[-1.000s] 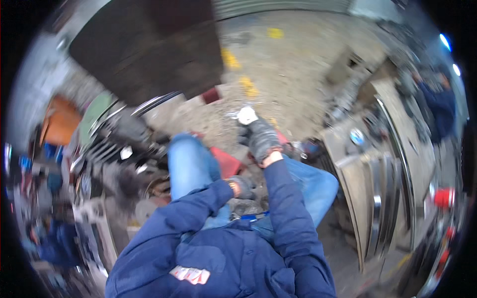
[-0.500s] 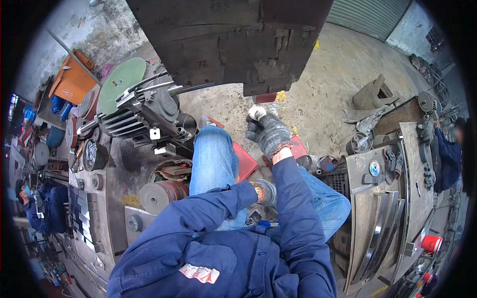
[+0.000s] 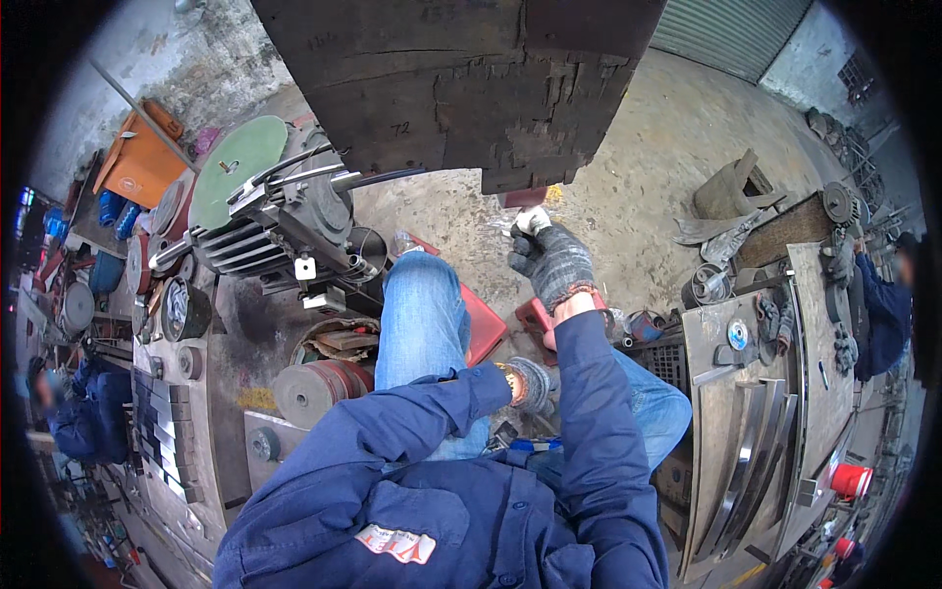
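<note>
Item: small white-tipped piece (image 3: 533, 218), held up at the lower edge of a large dark cracked slab (image 3: 461, 83) that fills the top of the view; what the piece is cannot be told. Right hand (image 3: 552, 263), in a dark knit glove, fingers (image 3: 525, 257) curled tight about the piece, arm in a blue sleeve reaching up from the lower edge. Left hand (image 3: 530, 383), in a grey glove, down between the knees beside the blue-jeaned left leg (image 3: 422, 314); how far its fingers are closed, and whether they hold anything, cannot be told. Under the legs: a red low stool or tray (image 3: 486, 324). To the left: a dark finned machine body (image 3: 285, 231) with a green disc (image 3: 238, 169) behind it, stacked reddish grinding discs (image 3: 319, 388), an orange case (image 3: 142, 157) (far left, near the wall). To the right: a grey metal tabletop (image 3: 760, 393) with curved steel strips, a red can (image 3: 849, 479) near its lower corner. Beyond it, another person's blue sleeve (image 3: 883, 309). Floor: rough concrete (image 3: 648, 167).
</note>
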`<control>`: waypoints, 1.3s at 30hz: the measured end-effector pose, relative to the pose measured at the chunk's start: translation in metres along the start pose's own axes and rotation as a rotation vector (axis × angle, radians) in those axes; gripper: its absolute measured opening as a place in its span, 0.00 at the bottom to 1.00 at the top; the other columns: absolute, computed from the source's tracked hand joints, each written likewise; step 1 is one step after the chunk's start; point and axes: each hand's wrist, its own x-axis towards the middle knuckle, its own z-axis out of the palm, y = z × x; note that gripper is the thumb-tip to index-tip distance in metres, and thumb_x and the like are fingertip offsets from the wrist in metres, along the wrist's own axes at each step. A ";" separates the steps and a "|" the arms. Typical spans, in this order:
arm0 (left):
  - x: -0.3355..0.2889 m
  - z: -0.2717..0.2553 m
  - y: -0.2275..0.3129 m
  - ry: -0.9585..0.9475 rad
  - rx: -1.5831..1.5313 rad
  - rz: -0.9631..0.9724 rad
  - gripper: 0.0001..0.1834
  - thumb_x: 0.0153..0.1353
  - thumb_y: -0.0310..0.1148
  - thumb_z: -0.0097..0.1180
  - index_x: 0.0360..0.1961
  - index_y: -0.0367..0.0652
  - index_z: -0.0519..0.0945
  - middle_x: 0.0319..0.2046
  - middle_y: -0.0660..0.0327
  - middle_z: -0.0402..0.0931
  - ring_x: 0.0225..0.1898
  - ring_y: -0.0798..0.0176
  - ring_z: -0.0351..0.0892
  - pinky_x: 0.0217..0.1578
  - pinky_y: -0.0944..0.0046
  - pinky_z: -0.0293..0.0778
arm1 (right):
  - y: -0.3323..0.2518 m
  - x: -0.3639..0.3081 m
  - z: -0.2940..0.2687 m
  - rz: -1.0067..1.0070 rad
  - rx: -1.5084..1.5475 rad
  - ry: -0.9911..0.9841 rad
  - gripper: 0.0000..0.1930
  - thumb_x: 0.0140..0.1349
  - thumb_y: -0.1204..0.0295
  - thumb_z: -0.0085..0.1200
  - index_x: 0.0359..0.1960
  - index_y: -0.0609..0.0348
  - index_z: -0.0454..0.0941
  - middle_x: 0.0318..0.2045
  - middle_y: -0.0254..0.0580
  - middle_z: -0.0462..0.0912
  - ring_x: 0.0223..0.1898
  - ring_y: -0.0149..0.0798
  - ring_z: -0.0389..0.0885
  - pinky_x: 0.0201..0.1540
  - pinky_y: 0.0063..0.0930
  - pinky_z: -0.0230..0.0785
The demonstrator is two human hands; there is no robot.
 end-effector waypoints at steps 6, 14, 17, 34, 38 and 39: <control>-0.037 -0.046 0.037 0.134 -0.004 0.053 0.34 0.63 0.60 0.54 0.59 0.45 0.83 0.55 0.48 0.83 0.54 0.45 0.84 0.53 0.45 0.77 | -0.024 -0.009 -0.054 -0.263 0.197 -0.101 0.14 0.70 0.66 0.59 0.53 0.56 0.80 0.40 0.38 0.84 0.35 0.34 0.81 0.38 0.38 0.79; -0.086 -0.094 0.045 -0.021 -0.032 -0.153 0.35 0.61 0.58 0.57 0.64 0.47 0.78 0.54 0.46 0.83 0.54 0.42 0.83 0.54 0.45 0.77 | -0.098 -0.009 -0.220 -0.288 0.157 0.457 0.12 0.72 0.70 0.49 0.54 0.54 0.78 0.41 0.41 0.85 0.38 0.42 0.84 0.43 0.47 0.82; -0.071 -0.083 0.042 0.013 0.003 -0.091 0.37 0.60 0.59 0.58 0.64 0.45 0.77 0.58 0.47 0.80 0.59 0.43 0.80 0.57 0.48 0.76 | -0.111 -0.030 -0.325 -0.265 0.362 0.638 0.14 0.72 0.69 0.47 0.56 0.52 0.77 0.43 0.44 0.84 0.45 0.46 0.83 0.49 0.52 0.82; -0.045 -0.085 0.056 -0.198 -0.032 -0.280 0.40 0.60 0.59 0.63 0.67 0.45 0.75 0.59 0.47 0.80 0.60 0.45 0.80 0.59 0.51 0.76 | -0.088 -0.145 -0.440 -0.507 0.206 0.779 0.19 0.72 0.55 0.54 0.49 0.57 0.81 0.31 0.42 0.85 0.25 0.45 0.85 0.27 0.47 0.80; -0.048 -0.083 0.054 -0.197 0.008 -0.193 0.34 0.63 0.53 0.62 0.64 0.44 0.77 0.60 0.47 0.79 0.61 0.44 0.78 0.60 0.50 0.74 | -0.049 -0.222 -0.453 -0.592 -0.921 1.464 0.25 0.59 0.57 0.64 0.56 0.55 0.82 0.45 0.56 0.87 0.50 0.61 0.84 0.54 0.47 0.76; -0.051 -0.083 0.052 -0.212 0.065 -0.101 0.32 0.64 0.52 0.61 0.63 0.43 0.78 0.60 0.46 0.79 0.61 0.43 0.78 0.60 0.50 0.74 | -0.049 -0.245 -0.454 -0.585 -0.911 1.473 0.25 0.59 0.57 0.64 0.56 0.55 0.82 0.45 0.56 0.87 0.50 0.61 0.84 0.54 0.47 0.76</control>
